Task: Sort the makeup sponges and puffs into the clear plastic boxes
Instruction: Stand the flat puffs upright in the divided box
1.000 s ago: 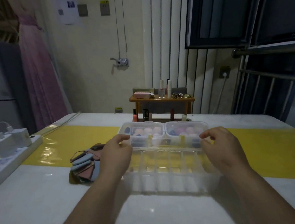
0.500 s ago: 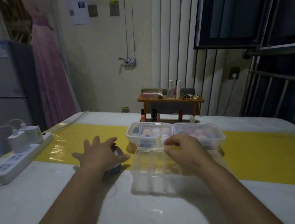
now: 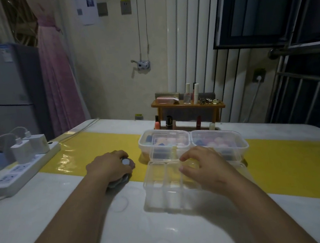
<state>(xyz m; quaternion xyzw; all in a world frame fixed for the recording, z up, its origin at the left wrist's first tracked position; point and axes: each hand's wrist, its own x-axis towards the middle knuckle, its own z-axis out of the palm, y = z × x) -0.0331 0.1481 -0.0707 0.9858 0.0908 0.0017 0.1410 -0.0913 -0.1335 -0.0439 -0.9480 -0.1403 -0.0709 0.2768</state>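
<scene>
Puffs point(image 3: 126, 161) lie left of centre on the bench point(image 3: 47, 218); our left hand point(image 3: 109, 168), spread before, now grips them for sorting. Our right hand point(image 3: 200, 166) rests on the divided box point(image 3: 160, 181); we cannot tell its grip.

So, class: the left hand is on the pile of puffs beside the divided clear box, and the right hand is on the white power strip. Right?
Not quite. In the head view the right hand is over the divided clear box. The left hand is on the pile of puffs beside it.

No legible text or labels
</scene>
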